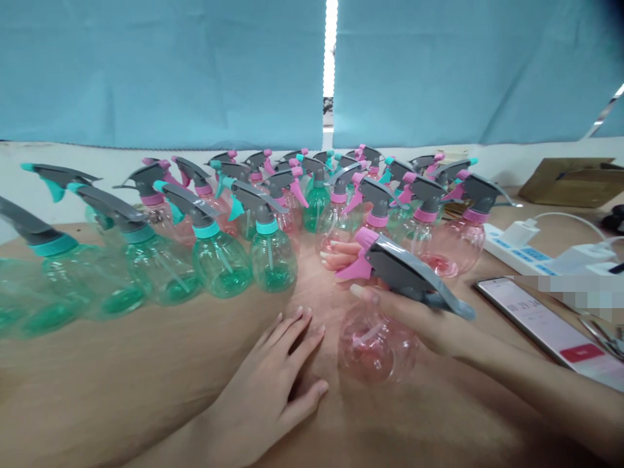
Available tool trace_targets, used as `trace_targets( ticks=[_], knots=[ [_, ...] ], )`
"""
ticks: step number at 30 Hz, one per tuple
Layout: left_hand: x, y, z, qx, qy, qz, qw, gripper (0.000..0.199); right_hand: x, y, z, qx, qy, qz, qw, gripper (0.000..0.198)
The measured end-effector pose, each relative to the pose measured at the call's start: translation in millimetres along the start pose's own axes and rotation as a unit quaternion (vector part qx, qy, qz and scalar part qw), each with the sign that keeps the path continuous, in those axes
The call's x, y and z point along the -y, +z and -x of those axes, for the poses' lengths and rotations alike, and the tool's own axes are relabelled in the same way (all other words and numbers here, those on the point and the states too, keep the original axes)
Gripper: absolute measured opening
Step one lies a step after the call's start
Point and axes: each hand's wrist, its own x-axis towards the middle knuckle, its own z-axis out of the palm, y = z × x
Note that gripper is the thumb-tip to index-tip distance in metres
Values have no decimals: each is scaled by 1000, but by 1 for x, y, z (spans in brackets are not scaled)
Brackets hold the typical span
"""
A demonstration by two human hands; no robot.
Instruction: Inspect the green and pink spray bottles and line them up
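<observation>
My left hand (268, 370) lies palm down on the wooden table (121, 396), its fingers stretched out and nothing in them. To its right, my right hand (385, 302) is around the neck of a clear pink spray bottle (373, 348) with a grey head and a pink nozzle and trigger. The thumb is on the near side, while the other fingers reach out behind the trigger. The sprayer head hides part of this hand. A green spray bottle (273, 263) stands beyond my left hand, and a pink spray bottle (455, 244) beyond the right.
Several more green spray bottles (221, 266) and pink ones fill the back and left of the table. On the right lie a phone (541, 318) showing a timer, a white power strip (517, 250) with plugs, and a brown packet (565, 182). Blue curtains (170, 71) hang behind.
</observation>
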Motion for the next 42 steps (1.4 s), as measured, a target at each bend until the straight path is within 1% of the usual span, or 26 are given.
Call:
trace_targets(
  ticks=[7, 11, 13, 16, 19, 22, 26, 31, 36, 42],
  knots=[
    [-1, -1, 1, 2, 3, -8, 1000, 56, 0, -1, 0, 13, 24, -34, 999, 20],
    [-1, -1, 1, 0, 0, -9, 1000, 56, 2, -3, -1, 20, 6, -42, 999, 12],
    [-1, -1, 1, -2, 0, -6, 1000, 56, 1, -4, 1, -6, -1, -12, 1000, 10],
    [-1, 0, 0, -3, -1, -4, 1000, 57, -3, -7, 4, -34, 12, 63, 997, 17],
    [0, 1, 0, -8, 0, -3, 1000, 56, -5, -10, 6, -30, 21, 118, 992, 19],
    [0, 1, 1, -14, 5, 0, 1000, 56, -4, -11, 5, -21, 20, 136, 990, 22],
    [-1, 0, 1, -10, -2, -2, 1000, 56, 0, -10, 2, -14, 7, 123, 992, 26],
    [-1, -2, 1, 10, -5, -9, 1000, 56, 3, -11, 2, 3, -8, 88, 996, 21],
    [-1, -3, 1, -2, -3, -1, 1000, 56, 5, -9, 2, 0, -2, 87, 996, 22],
    [-3, -3, 0, 9, 2, -10, 1000, 57, 13, -4, 1, -6, -13, 23, 1000, 21]
  ],
)
